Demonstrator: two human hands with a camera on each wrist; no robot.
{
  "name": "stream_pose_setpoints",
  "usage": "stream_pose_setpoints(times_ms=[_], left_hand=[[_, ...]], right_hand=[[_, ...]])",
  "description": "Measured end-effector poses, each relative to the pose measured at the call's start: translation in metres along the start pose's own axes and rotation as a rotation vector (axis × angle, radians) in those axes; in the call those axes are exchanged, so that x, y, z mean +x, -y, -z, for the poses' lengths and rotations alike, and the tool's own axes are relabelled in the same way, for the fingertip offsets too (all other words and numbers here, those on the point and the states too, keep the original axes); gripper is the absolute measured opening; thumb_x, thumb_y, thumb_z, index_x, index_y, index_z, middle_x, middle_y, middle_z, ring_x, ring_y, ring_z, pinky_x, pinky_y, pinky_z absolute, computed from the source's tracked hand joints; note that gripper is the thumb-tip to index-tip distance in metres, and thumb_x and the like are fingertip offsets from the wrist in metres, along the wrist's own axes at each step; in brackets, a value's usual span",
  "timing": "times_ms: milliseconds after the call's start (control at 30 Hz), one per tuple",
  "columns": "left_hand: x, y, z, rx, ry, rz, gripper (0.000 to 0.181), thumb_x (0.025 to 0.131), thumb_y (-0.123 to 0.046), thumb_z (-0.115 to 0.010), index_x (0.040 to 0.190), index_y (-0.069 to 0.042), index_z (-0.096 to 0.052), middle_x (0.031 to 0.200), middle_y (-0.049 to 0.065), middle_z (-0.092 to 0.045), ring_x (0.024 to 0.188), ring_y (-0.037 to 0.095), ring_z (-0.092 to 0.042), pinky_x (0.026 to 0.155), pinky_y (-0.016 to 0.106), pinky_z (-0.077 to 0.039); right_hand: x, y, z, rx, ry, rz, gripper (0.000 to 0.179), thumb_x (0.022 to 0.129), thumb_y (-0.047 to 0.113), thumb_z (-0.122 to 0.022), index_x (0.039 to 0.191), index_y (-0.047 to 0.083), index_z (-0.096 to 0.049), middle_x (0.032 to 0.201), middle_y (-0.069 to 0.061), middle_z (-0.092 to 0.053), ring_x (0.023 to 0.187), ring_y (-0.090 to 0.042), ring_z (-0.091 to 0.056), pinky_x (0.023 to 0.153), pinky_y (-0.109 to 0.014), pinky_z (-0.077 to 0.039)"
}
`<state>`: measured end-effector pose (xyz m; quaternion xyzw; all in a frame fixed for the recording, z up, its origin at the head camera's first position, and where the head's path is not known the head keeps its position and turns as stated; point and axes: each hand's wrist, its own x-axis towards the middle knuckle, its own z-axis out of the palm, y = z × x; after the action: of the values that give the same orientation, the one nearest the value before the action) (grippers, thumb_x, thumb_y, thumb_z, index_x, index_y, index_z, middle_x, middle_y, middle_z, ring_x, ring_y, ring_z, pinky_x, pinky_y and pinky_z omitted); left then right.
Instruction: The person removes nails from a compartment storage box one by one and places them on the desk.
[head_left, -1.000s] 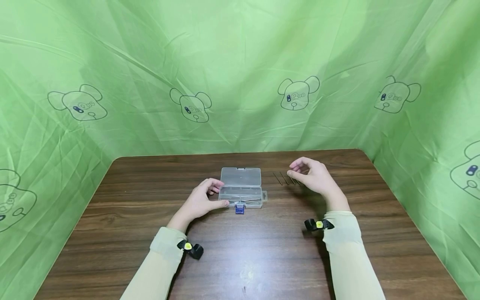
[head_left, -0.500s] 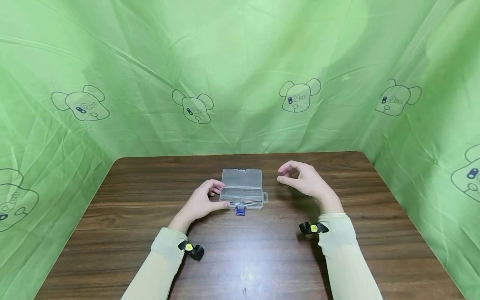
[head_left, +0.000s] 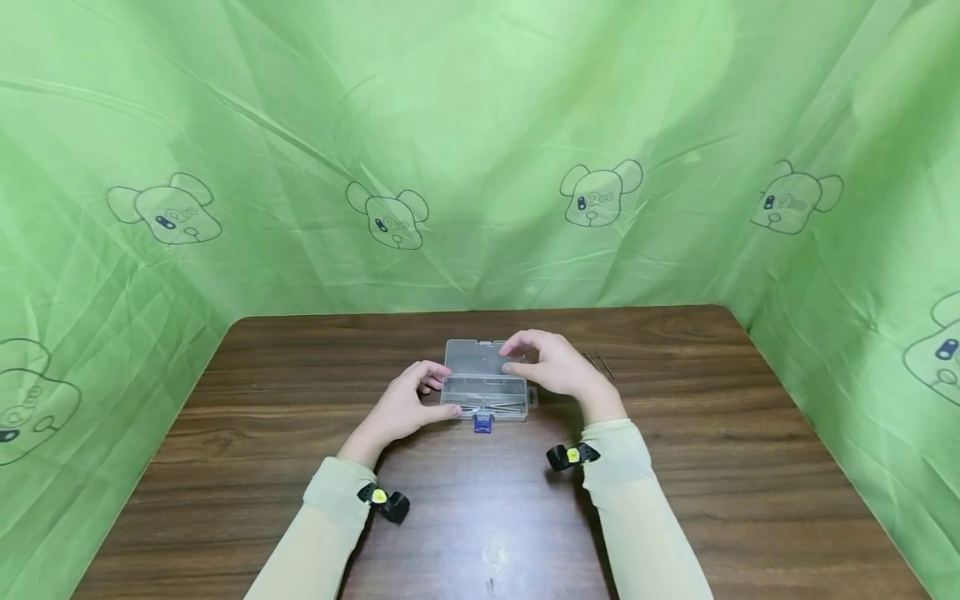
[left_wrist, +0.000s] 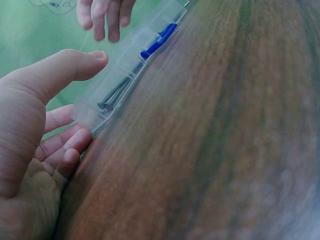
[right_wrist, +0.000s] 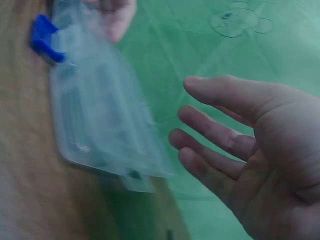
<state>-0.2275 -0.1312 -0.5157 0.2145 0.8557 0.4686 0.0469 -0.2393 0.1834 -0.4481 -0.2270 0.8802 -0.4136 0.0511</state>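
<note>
A clear plastic storage box [head_left: 487, 394] sits on the table with its lid [head_left: 472, 357] laid back and a blue latch [head_left: 482, 423] hanging in front. Long metal nails [left_wrist: 117, 92] lie in its front compartment. My left hand [head_left: 401, 408] holds the box's left end, thumb at the front corner and fingers round the end wall. Over the right part of the lid is my right hand [head_left: 551, 364], thumb and fingers spread apart; the right wrist view shows nothing between them. On the table to its right lie two thin dark nails [head_left: 606, 367].
The brown wooden table [head_left: 300, 350] ends at a green cloth backdrop [head_left: 480, 167] with printed bear heads. A small hanging tab [head_left: 532, 397] sticks out from the box's right side. A black camera [head_left: 573, 455] is strapped on each wrist.
My right hand has moved left from the loose nails to above the open lid, uncovering two nails at its right. The left hand stays on the box.
</note>
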Motion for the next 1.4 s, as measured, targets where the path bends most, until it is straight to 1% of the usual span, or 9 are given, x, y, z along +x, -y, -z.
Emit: stream_pose_setpoints(times_ms=[133, 433, 533, 667, 800, 933, 1033, 1167, 1400], left_hand=[[0.000, 0.001, -0.002, -0.010, -0.002, -0.013, 0.063, 0.082, -0.036, -0.099, 0.133, -0.013, -0.068, 0.123, 0.004, -0.070, 0.111, 0.020, -0.066, 0.098, 0.040, -0.053], [0.000, 0.001, -0.002, -0.011, -0.006, -0.014, 0.062, 0.082, -0.033, -0.099, 0.133, -0.013, -0.068, 0.123, 0.005, -0.069, 0.111, 0.021, -0.066, 0.098, 0.040, -0.053], [0.000, 0.001, -0.002, -0.002, 0.001, -0.012, 0.063, 0.083, -0.033, -0.099, 0.133, -0.013, -0.068, 0.123, 0.004, -0.069, 0.112, 0.020, -0.066, 0.098, 0.039, -0.053], [0.000, 0.001, -0.002, 0.006, -0.002, -0.015, 0.062, 0.083, -0.033, -0.099, 0.133, -0.013, -0.068, 0.124, 0.004, -0.068, 0.112, 0.019, -0.066, 0.098, 0.038, -0.054], [0.000, 0.000, -0.002, 0.006, -0.005, -0.014, 0.062, 0.083, -0.033, -0.099, 0.133, -0.013, -0.068, 0.124, 0.004, -0.069, 0.112, 0.020, -0.066, 0.099, 0.041, -0.054], [0.000, -0.001, -0.001, -0.007, -0.001, -0.011, 0.063, 0.083, -0.034, -0.099, 0.133, -0.012, -0.068, 0.124, 0.005, -0.069, 0.112, 0.022, -0.066, 0.100, 0.045, -0.053], [-0.001, -0.002, -0.001, -0.014, -0.003, -0.011, 0.063, 0.083, -0.034, -0.099, 0.133, -0.012, -0.069, 0.124, 0.005, -0.069, 0.112, 0.023, -0.067, 0.100, 0.046, -0.053], [-0.002, -0.002, 0.000, -0.012, -0.007, -0.009, 0.063, 0.083, -0.035, -0.099, 0.133, -0.013, -0.069, 0.123, 0.005, -0.070, 0.112, 0.023, -0.067, 0.099, 0.045, -0.053], [-0.001, -0.003, 0.000, -0.013, -0.003, -0.012, 0.062, 0.083, -0.034, -0.099, 0.133, -0.013, -0.069, 0.123, 0.006, -0.070, 0.112, 0.022, -0.067, 0.100, 0.045, -0.053]], right_hand=[[0.003, -0.002, -0.014, -0.022, -0.003, 0.014, 0.018, 0.101, 0.018, -0.081, 0.118, 0.013, -0.077, 0.120, -0.001, -0.077, 0.116, -0.025, -0.072, 0.102, -0.049, -0.057], [0.006, -0.005, -0.031, -0.089, -0.061, 0.028, 0.013, 0.099, 0.018, -0.083, 0.112, 0.015, -0.080, 0.120, -0.002, -0.074, 0.112, -0.025, -0.068, 0.098, -0.047, -0.055], [0.007, -0.005, -0.037, -0.096, -0.059, 0.043, 0.013, 0.101, 0.018, -0.082, 0.113, 0.015, -0.081, 0.122, -0.003, -0.073, 0.110, -0.024, -0.068, 0.098, -0.045, -0.056], [0.009, -0.003, -0.043, -0.078, -0.038, 0.078, 0.011, 0.102, 0.016, -0.079, 0.113, 0.012, -0.081, 0.123, -0.005, -0.071, 0.110, -0.026, -0.070, 0.099, -0.046, -0.058], [0.011, -0.003, -0.046, -0.056, -0.024, 0.093, 0.011, 0.098, 0.011, -0.083, 0.110, 0.011, -0.082, 0.121, -0.006, -0.071, 0.112, -0.029, -0.069, 0.100, -0.048, -0.059], [0.013, -0.006, -0.048, -0.081, -0.019, 0.117, 0.019, 0.092, 0.012, -0.089, 0.110, 0.013, -0.084, 0.120, -0.004, -0.071, 0.113, -0.027, -0.068, 0.098, -0.047, -0.058], [0.014, -0.008, -0.050, -0.114, -0.028, 0.160, 0.016, 0.089, 0.014, -0.092, 0.103, 0.014, -0.084, 0.118, -0.004, -0.070, 0.112, -0.025, -0.068, 0.098, -0.046, -0.057], [0.015, -0.009, -0.051, -0.143, -0.036, 0.193, 0.010, 0.088, 0.015, -0.092, 0.092, 0.016, -0.082, 0.116, -0.005, -0.069, 0.110, -0.025, -0.067, 0.100, -0.045, -0.056], [0.013, -0.007, -0.050, -0.173, -0.021, 0.190, 0.007, 0.090, 0.015, -0.091, 0.096, 0.013, -0.087, 0.115, -0.006, -0.071, 0.110, -0.026, -0.068, 0.100, -0.044, -0.056]])
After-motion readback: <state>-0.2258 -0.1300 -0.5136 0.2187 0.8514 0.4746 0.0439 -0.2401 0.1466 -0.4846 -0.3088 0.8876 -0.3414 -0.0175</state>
